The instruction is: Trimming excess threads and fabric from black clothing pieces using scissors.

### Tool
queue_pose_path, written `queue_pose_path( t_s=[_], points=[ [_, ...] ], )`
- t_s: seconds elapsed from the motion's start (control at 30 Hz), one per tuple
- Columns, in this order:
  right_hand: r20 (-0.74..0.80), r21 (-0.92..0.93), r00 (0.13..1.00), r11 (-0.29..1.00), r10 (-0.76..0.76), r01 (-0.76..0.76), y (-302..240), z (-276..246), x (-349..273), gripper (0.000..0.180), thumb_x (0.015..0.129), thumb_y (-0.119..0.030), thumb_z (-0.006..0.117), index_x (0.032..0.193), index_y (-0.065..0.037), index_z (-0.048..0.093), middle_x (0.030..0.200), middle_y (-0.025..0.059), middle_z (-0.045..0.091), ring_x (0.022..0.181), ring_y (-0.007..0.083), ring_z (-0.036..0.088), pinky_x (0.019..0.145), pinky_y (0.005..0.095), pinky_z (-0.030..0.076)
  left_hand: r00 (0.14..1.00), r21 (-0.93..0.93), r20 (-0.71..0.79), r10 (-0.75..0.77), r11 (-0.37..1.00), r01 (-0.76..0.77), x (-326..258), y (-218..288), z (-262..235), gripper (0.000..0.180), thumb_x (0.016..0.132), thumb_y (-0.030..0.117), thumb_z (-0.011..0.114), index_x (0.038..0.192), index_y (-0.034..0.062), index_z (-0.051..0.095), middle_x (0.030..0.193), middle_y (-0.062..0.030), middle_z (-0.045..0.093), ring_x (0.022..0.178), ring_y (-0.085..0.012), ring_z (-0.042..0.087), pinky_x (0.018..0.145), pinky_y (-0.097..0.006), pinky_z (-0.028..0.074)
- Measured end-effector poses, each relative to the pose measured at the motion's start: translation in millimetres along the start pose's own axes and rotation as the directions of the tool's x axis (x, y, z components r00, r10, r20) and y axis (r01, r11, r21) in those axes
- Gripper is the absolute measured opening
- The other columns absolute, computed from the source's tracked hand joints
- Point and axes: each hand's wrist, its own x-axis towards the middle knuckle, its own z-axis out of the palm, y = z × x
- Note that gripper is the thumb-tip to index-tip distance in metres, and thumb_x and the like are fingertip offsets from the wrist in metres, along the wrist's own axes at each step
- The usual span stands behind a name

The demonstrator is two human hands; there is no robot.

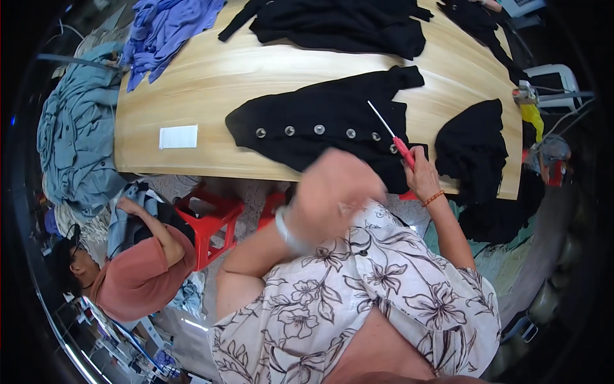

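Your right hand [422,173] is closed around the red handle of a thin tool [391,134], probably a seam ripper or a small awl, though the tip is too fine to tell. Its pale metal shaft slants up and away from your fist, ending over the black buttoned garment [320,125] that lies flat on the wooden table [204,83] just beyond your knuckles. A row of round silver buttons [318,130] runs across that garment, from far to your left up to the spot right beside your right hand. An orange band circles your right wrist.

Your left hand [336,192] is raised close to the camera and smeared by motion, so I cannot tell whether it grips anything or hangs loose; a pale bracelet [286,232] sits on that wrist. It hovers in front of the table's near edge, left of your right hand.

Just right of your right hand, a second black garment [472,150] drapes over the table edge. Well beyond both hands lie another black piece [345,25] and a purple cloth [163,32]. A small white card [178,136] rests on the table far to the left of your left hand. Below that, another person in a salmon shirt [144,275] sits beside a red stool [211,221].
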Motion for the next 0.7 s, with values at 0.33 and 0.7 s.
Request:
queue_pose_path(
  t_s=[0.33,0.7],
  points=[
    [0.309,-0.02,0.931,0.978,-0.193,0.209,-81,52,17,0.026,0.082,-0.017,0.067,0.103,-0.008,0.054,0.081,0.0168,0.062,0.08,0.0363,0.061,0.071,0.0473,0.048,0.897,0.631,-0.222,-0.382,0.645,0.431,-174,-246,-72,0.022,0.076,0.01,0.076,0.078,0.0055,0.054,0.081,-0.0095,0.052,0.072,-0.0284,0.053,0.062,-0.037,0.044],
    [0.578,-0.003,0.794,0.972,-0.191,0.236,-158,79,49,0.023,0.089,-0.023,0.061,0.103,-0.007,0.053,0.074,0.0182,0.065,0.072,0.0364,0.066,0.066,0.0476,0.05,0.729,0.39,-0.019,-0.685,0.666,0.636,-178,-260,-77,0.028,0.068,-0.002,0.076,0.083,0.0052,0.053,0.081,-0.0084,0.05,0.065,-0.0248,0.052,0.06,-0.034,0.044]
  ],
)
